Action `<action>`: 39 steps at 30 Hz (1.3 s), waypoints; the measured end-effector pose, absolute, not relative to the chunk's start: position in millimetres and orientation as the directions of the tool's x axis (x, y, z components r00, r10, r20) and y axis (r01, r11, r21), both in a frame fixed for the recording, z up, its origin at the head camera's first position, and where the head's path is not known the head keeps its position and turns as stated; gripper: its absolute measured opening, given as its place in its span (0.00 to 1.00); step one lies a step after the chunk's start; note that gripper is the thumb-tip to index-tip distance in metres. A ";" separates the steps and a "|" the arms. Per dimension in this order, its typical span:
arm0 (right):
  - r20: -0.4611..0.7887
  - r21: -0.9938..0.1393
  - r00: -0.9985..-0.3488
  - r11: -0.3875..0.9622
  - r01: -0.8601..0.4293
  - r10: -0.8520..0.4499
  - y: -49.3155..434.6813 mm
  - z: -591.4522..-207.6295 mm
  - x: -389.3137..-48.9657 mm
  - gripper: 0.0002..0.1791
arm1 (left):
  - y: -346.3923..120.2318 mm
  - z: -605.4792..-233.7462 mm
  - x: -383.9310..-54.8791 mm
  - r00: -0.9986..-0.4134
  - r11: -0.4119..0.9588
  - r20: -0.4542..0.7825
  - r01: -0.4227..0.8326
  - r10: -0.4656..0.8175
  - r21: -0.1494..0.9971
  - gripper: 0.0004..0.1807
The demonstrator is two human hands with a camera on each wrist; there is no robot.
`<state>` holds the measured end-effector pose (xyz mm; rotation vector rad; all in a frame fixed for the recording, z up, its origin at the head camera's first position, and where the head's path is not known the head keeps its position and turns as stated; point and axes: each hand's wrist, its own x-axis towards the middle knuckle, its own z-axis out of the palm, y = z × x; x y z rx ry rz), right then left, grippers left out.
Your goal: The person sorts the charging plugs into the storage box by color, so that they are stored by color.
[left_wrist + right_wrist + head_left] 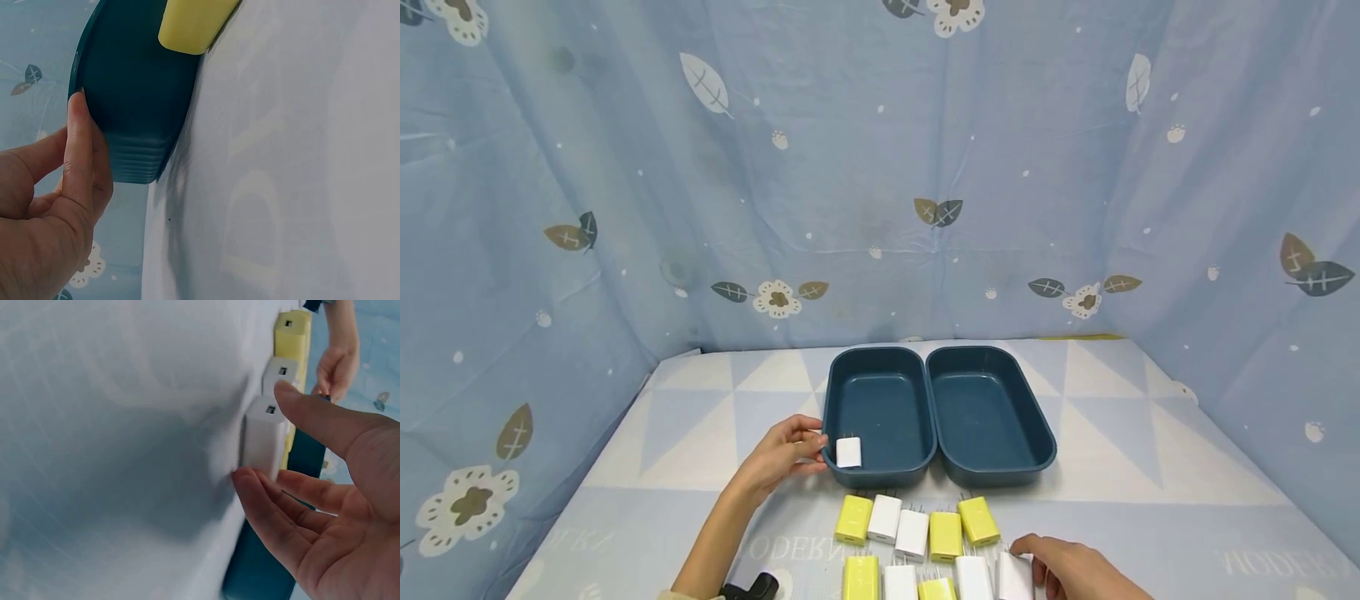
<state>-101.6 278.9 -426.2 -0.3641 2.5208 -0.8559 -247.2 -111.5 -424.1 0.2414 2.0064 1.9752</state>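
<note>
At the left dark blue bin (880,479), my left hand (786,454) pinches the near-left rim between thumb and fingers. Inside that bin, a white charger plug (848,452) lies by the left wall. My right hand (1071,567) reaches round the rightmost white charger plug (1015,577) of the front row. In the right wrist view, the fingertips (245,475) are right at one end of this plug (262,440), and the thumb overlaps its other end. Yellow plugs (945,536) and white plugs (912,533) lie in two rows before the bins.
A second dark blue bin (992,477) stands against the left one, on its right. A patterned cloth (700,450) covers the table. Blue printed curtain (880,167) hangs behind and along both sides. A black strap piece (760,587) is near my left wrist.
</note>
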 end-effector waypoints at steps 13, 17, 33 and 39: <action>-0.265 -0.632 -0.882 0.761 -0.147 -0.390 280.2 -437.9 -109.6 0.27 | -111.2 -426.4 -246.8 -0.934 0.018 -0.095 -0.095 0.344 0.995 0.22; -0.278 -0.662 -0.878 0.740 -0.120 -0.391 282.1 -439.1 -109.9 0.26 | -110.6 -426.4 -246.4 -0.935 0.015 -0.099 -0.100 0.340 0.995 0.22; -0.188 -0.712 -0.871 0.673 -0.198 -0.455 286.9 -434.5 -108.9 0.25 | -114.4 -426.4 -246.8 -0.933 0.013 -0.085 -0.086 0.349 0.996 0.21; -0.191 -0.738 -0.867 0.650 -0.183 -0.461 287.3 -421.4 -110.1 0.28 | -113.4 -426.5 -247.1 -0.935 0.013 -0.088 -0.089 0.344 0.996 0.21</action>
